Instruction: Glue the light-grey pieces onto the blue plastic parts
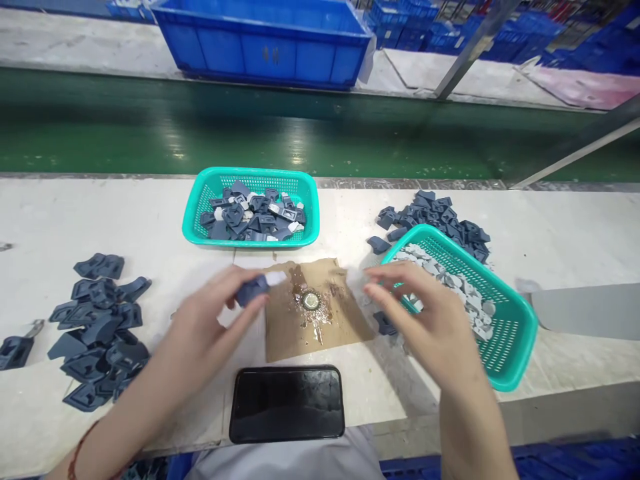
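Between thumb and fingers, my left hand (207,320) pinches a dark blue-grey plastic part (251,291) with a white piece (275,277) at its right end. My right hand (425,313) has its thumb and forefinger together at a blurred whitish piece (356,280), whose shape is unclear. Below and between the hands lies a brown cardboard sheet (285,333), wet and stained around a small round metal-rimmed object (311,301). Beside my right hand, a green basket (510,333) holds many light grey pieces (470,300).
Another green basket (250,243) contains dark parts mixed with white pieces. Loose dark parts lie in a left pile (100,333) and a right pile (440,217). A black phone (287,403) rests at the front edge. Beyond the table runs a green belt (340,133), with a blue crate (270,53) behind.
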The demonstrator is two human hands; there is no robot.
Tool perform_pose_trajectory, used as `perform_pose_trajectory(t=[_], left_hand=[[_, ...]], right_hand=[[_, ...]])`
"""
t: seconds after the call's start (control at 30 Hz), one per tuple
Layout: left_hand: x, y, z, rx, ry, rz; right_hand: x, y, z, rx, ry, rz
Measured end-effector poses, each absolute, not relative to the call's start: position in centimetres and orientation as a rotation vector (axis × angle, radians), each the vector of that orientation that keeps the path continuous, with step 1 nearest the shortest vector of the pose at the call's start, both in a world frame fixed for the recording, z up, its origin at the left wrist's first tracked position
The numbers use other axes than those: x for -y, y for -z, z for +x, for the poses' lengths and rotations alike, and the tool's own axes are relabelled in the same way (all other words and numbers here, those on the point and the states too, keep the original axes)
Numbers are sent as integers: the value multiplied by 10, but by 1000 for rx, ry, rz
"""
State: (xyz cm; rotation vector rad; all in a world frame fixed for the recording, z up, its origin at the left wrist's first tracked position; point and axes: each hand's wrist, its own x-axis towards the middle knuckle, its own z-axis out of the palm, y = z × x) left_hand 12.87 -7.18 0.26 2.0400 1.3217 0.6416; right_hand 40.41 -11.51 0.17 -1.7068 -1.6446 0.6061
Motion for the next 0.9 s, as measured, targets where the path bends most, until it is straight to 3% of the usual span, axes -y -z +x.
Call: perform_pose_trajectory(t=[0.07,0.2,0.37,0.6,0.77,0.9], left_hand=[[49,-7,121,-1551,-703,2128],[12,-5,111,-1814,-679,2157],[8,-12,105,-1714,-400,2110],[45,-46,58,-2005,-436,1939],[72,-21,8,-1906,-137,2139],[75,6,-7,-2000,-104,2253]], right_hand=[[110,6,429,1620,-336,-2042],[102,29,459,1628,-275,-2379],[96,43,468,1637,-229,-2333],[95,27,467,1509,-259,-2387],[105,11,446,1217,-427,-2142],[108,8,421,1156,-724,-1795]])
